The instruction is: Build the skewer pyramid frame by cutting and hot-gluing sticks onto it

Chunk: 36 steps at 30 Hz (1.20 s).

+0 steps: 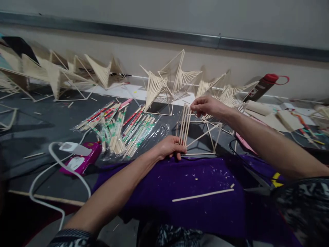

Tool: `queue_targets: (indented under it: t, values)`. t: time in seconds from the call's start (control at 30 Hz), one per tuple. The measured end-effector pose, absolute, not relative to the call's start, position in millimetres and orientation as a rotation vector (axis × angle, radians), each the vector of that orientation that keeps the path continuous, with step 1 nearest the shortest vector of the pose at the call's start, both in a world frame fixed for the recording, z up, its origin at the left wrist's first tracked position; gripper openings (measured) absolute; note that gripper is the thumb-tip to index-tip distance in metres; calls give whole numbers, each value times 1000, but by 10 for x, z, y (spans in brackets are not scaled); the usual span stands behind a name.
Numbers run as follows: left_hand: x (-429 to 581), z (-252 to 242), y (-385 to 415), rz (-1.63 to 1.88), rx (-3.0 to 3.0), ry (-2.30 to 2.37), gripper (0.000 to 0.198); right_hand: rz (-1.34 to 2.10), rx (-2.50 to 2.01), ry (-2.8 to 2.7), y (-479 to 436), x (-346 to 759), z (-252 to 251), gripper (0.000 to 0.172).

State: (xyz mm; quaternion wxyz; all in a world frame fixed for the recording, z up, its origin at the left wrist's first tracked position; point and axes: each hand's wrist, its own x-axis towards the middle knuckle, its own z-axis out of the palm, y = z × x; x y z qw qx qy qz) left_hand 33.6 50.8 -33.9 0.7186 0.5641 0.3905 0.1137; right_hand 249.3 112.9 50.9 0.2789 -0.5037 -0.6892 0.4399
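A small frame of pale wooden sticks [199,139] stands on the dark table in front of me, with a row of near-parallel sticks along its left side. My left hand [172,147] grips the lower left corner of this frame, fingers closed round the sticks' bottom ends. At the upper ends of the same row is my right hand [204,105], its fingertips pinched together. Whether a stick lies between those fingertips is too small to make out. One loose wooden stick [203,195] rests on the purple cloth [159,192] across my lap.
Packets of wrapped chopsticks [120,127] lie left of the frame. A magenta box [84,157] with a white charger and cable [55,192] sits further left. Finished-looking stick structures [102,72] line the wall. A dark bottle with red cap [262,85] leans at the right.
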Motion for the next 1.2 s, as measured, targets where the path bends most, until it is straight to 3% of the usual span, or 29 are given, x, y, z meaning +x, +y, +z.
queue_targets:
  t: [0.5, 0.93, 1.2]
  values:
    - [333, -312, 509, 246, 1255, 901, 16, 1130, -1354, -1854, 1191, 2577, 469, 23]
    - [324, -325, 521, 225, 1291, 904, 18, 615, -1163, -2185, 1100, 2345, 779, 20]
    - [339, -337, 516, 255, 1288, 883, 13, 659, -1230, -2135, 1053, 2333, 793, 18]
